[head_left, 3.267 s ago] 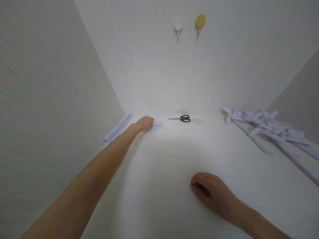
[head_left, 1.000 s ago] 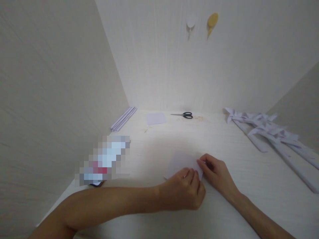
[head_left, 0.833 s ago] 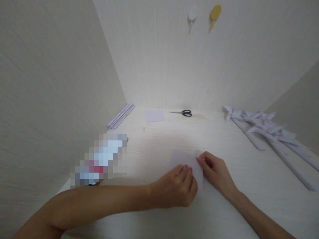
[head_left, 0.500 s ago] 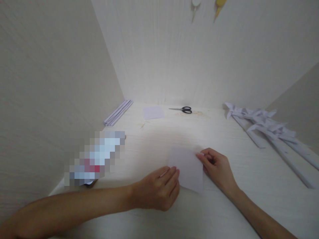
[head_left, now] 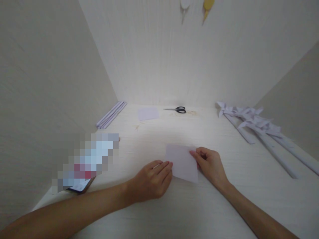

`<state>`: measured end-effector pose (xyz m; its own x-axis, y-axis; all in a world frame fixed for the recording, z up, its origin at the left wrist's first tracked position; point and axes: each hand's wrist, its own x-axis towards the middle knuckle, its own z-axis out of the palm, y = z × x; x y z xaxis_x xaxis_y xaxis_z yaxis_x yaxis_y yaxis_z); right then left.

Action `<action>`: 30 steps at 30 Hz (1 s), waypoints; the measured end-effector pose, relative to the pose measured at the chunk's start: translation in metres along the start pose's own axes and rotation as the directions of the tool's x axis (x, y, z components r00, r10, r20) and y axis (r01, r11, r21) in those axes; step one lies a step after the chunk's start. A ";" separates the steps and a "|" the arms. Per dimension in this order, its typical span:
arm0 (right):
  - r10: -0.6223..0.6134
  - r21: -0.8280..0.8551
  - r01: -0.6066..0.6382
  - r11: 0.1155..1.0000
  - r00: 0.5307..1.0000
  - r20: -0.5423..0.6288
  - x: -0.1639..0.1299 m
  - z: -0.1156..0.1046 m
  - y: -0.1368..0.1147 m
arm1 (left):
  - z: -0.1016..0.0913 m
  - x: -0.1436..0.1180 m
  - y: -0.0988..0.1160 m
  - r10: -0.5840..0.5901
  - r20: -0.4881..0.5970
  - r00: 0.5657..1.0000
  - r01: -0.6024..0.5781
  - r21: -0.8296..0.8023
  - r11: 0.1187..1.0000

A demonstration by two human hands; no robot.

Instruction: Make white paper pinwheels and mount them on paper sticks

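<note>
Between my two hands is a roughly square sheet of white paper (head_left: 182, 164), looking flat and without visible folds. My left hand (head_left: 152, 179) pinches its left edge, with the fingers pressed together and the thumb mostly hidden. At the upper right corner, my right hand (head_left: 209, 162) grips the sheet between thumb and curled fingers. The paper is just above or on the pale table (head_left: 159, 215); I cannot tell which.
Scissors (head_left: 175, 109) and another paper square (head_left: 148, 113) lie along the back wall. Rolled paper sticks (head_left: 111, 114) rest at the back left, a pixelated phone (head_left: 92, 162) at the left. Paper pinwheel-like pieces on sticks (head_left: 259, 124) lie right. Glue-bottle-like items (head_left: 207, 6) show at the top.
The whole view has shifted, so the surroundings appear slightly further left. Both hands keep hold of the paper, with little change in their grip.
</note>
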<state>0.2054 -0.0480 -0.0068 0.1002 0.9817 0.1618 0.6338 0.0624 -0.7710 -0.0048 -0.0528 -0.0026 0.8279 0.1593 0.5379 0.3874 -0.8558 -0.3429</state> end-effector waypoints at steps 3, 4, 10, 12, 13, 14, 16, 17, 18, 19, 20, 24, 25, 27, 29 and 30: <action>-0.043 -0.053 0.039 0.998 0.997 -0.068 0.001 -0.002 0.004 | 0.001 -0.002 0.000 -0.011 0.036 0.999 0.014 -0.088 0.996; -0.056 -0.067 0.050 0.997 0.994 -0.090 0.002 -0.003 0.005 | 0.001 -0.003 0.000 -0.013 0.070 0.997 0.022 -0.129 0.991; -0.080 -0.019 0.078 0.997 0.990 -0.120 0.004 -0.005 0.008 | 0.006 -0.002 0.001 -0.092 0.229 0.969 0.160 -0.300 0.940; -0.111 -0.016 0.110 0.994 0.992 -0.060 0.003 -0.005 0.005 | 0.007 -0.001 0.001 -0.101 0.256 0.961 0.187 -0.337 0.923; -0.139 -0.031 0.138 0.990 0.990 -0.014 0.002 -0.005 0.003 | 0.006 0.000 0.000 -0.100 0.267 0.959 0.193 -0.352 0.916; -0.177 -0.052 0.179 0.983 0.984 0.031 0.000 -0.004 0.002 | 0.006 0.000 0.000 -0.096 0.278 0.956 0.198 -0.365 0.910; -0.278 -0.094 0.288 0.953 0.954 0.108 -0.002 -0.003 -0.001 | 0.005 0.001 0.000 -0.090 0.297 0.951 0.205 -0.384 0.900; -0.334 -0.108 0.350 0.931 0.932 0.141 -0.004 -0.003 -0.002 | 0.005 0.000 0.000 -0.087 0.305 0.948 0.208 -0.392 0.896; -0.386 -0.119 0.409 0.905 0.906 0.176 -0.005 -0.002 -0.002 | 0.005 0.000 0.000 -0.084 0.311 0.947 0.210 -0.400 0.892; -0.428 -0.129 0.460 0.878 0.878 0.215 -0.007 -0.002 -0.002 | 0.005 0.000 0.000 -0.080 0.319 0.944 0.213 -0.407 0.888; -0.460 -0.140 0.504 0.852 0.849 0.261 -0.008 -0.001 -0.002 | 0.005 -0.001 0.000 -0.077 0.326 0.942 0.216 -0.414 0.884; -0.524 -0.190 0.635 0.748 0.742 0.419 -0.012 -0.001 -0.002 | 0.005 0.000 0.000 -0.076 0.329 0.941 0.223 -0.439 0.871; -0.530 -0.203 0.657 0.726 0.723 0.443 -0.012 -0.002 -0.002 | 0.006 0.000 0.000 -0.079 0.325 0.943 0.226 -0.446 0.866; -0.535 -0.226 0.687 0.691 0.696 0.480 -0.013 -0.002 -0.002 | 0.006 0.001 0.000 -0.087 0.319 0.944 0.234 -0.456 0.859; -0.531 -0.245 0.703 0.668 0.681 0.504 -0.013 -0.002 -0.002 | 0.006 0.002 0.000 -0.093 0.316 0.944 0.237 -0.459 0.856; -0.529 -0.254 0.707 0.660 0.677 0.511 -0.013 -0.002 -0.001 | 0.007 0.002 0.000 -0.093 0.315 0.944 0.238 -0.458 0.857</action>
<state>0.2047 -0.0611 -0.0068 -0.6596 0.7238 0.2026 0.6840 0.6897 -0.2375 -0.0002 -0.0492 -0.0065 0.8736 0.3854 0.2970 0.3426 -0.9207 0.1869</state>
